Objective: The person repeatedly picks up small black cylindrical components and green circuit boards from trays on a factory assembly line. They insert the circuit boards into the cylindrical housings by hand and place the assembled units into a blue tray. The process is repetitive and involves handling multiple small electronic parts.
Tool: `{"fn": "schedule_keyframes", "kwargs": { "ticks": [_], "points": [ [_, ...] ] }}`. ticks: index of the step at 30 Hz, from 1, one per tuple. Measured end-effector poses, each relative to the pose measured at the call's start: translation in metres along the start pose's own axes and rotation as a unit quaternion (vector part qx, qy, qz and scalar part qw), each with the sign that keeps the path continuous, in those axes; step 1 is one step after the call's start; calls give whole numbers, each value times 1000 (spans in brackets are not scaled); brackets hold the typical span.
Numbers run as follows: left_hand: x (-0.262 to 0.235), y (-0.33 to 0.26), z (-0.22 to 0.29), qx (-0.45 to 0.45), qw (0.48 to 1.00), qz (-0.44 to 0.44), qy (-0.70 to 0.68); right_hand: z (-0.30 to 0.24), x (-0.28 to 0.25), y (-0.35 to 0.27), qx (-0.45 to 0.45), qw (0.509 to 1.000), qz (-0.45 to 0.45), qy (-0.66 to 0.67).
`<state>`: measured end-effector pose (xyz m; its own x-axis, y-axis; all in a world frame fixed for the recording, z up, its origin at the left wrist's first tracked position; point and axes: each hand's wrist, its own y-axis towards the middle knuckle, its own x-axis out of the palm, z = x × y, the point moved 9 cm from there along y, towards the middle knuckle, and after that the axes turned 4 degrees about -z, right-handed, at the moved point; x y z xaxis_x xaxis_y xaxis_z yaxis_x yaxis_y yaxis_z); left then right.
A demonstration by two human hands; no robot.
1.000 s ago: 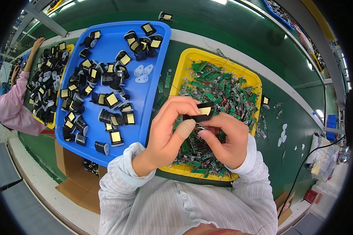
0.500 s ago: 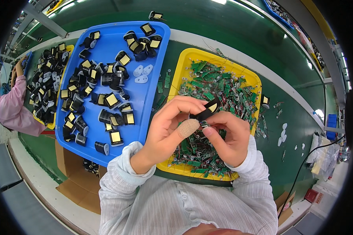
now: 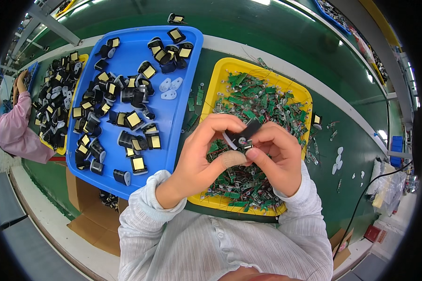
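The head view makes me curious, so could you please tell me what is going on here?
A person holds a black part between the left hand and right hand, over a yellow tray heaped with green boards. To the left, a blue tray holds many more black pieces. Farther left is a co-worker in pink.

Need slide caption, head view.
Left hand and right hand hold a black part over a yellow tray of green circuit boards.
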<state>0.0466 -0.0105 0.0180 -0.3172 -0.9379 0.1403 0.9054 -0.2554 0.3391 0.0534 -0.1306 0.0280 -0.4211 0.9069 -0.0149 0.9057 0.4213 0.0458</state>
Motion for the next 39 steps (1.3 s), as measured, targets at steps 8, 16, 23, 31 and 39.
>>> {"fn": "schedule_keyframes", "kwargs": {
  "ticks": [8,16,23,31,39],
  "points": [
    [-8,-2,0,-55,998,10,39,-23,-8,-7,-35,994,-18,-100],
    [0,0,-3,-54,997,-26,39,1,-7,-6,48,993,-35,101],
    [4,0,-6,-73,996,-48,-24,13,0,-2,105,972,-59,200],
    [3,-1,-9,-94,993,-25,-62,18,4,-1,115,965,-75,222],
    [-1,3,12,8,984,-22,175,16,4,-3,106,979,-74,159]
  ]
}}
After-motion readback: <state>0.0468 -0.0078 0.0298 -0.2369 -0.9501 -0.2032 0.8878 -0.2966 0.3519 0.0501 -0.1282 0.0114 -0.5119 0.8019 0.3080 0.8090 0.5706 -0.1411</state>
